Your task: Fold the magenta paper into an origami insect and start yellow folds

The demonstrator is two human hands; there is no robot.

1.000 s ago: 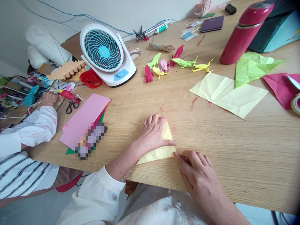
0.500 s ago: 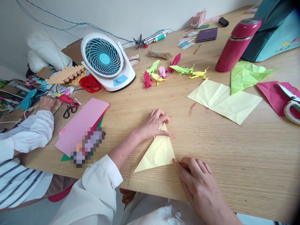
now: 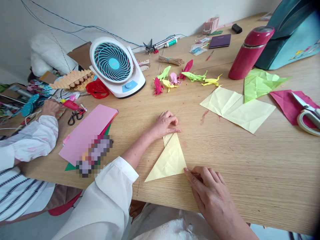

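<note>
A pale yellow sheet of paper (image 3: 168, 158), folded into a triangular shape with a small flap showing at its upper left, lies on the table in front of me. My left hand (image 3: 167, 124) is at the paper's top point, its thumb along the upper edge and its other fingers curled. At the lower right corner, my right hand (image 3: 210, 190) pinches the paper between thumb and forefinger. To the upper right lies a creased, unfolded yellow sheet (image 3: 237, 108), partly under a crumpled green paper (image 3: 262, 83).
Small folded paper figures (image 3: 193, 76) sit beyond my hands. Scissors (image 3: 310, 115) rest on red paper (image 3: 287, 103) at right, near a red flask (image 3: 250, 55) and teal bag (image 3: 290, 40). Left are a fan (image 3: 113, 63), pink paper (image 3: 91, 130) and a co-worker's hand (image 3: 51, 108).
My left hand has slid up toward the paper's top point, uncovering more of the flap at the upper left. My right hand keeps its pinch at the lower right corner.
</note>
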